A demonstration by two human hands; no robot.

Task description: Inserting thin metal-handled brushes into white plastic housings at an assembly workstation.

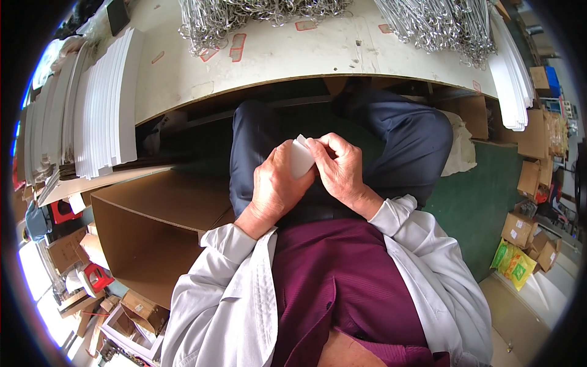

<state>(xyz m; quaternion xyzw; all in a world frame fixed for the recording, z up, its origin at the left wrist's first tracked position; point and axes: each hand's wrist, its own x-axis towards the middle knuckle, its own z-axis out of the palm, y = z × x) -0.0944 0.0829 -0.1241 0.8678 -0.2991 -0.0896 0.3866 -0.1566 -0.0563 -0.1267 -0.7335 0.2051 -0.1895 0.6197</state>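
A small white cardboard piece is held above my lap, in front of the table's near edge. My left hand is closed around its lower part and left side. At its upper right corner, the thumb and bent fingers of my right hand pinch the edge, close to a small flap that sticks up. The fingers hide much of the piece, so I cannot tell if it is a box or a folded sheet.
On the white table lie two piles of shiny wire hooks, one at the middle and one at the right. White card stacks stand at the left and right. An open brown carton sits left of my legs.
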